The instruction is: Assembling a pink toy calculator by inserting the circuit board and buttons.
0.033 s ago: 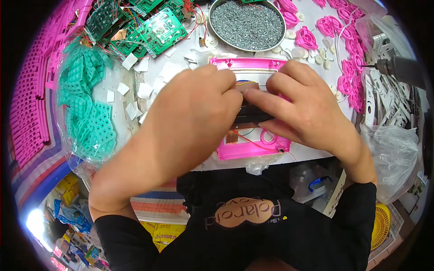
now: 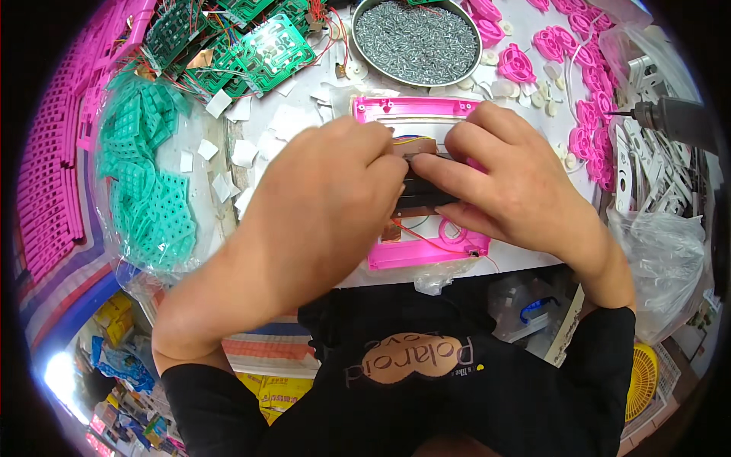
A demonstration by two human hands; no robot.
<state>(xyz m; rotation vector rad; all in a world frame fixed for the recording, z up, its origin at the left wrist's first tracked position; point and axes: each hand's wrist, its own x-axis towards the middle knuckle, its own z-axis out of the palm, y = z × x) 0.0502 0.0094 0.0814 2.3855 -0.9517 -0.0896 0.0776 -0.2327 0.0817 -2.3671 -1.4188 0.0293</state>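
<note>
A pink plastic casing (image 2: 422,257) lies before me on the white worktop, with a black bar-shaped part (image 2: 416,196) across its middle. Beside that part shows a brown board (image 2: 419,146) with several coloured wires along its edge; a red wire (image 2: 428,242) crosses the casing's near end. My left hand (image 2: 331,190) is closed over the casing's left side, its fingertips and whatever they grip hidden behind the knuckles. From the right, my right hand (image 2: 506,179) bends its fingers onto the black part, index fingertip by the brown board and thumb lower down.
A round metal dish of screws (image 2: 417,79) stands beyond the casing. Green circuit boards (image 2: 274,53) and teal keypads (image 2: 152,217) are piled left. Pink round parts (image 2: 516,64) and white strips (image 2: 655,167) lie right, where a dark screwdriver-like tool (image 2: 670,118) juts in.
My left hand and forearm have shifted slightly to the right. The right hand stays almost in place on the black part.
</note>
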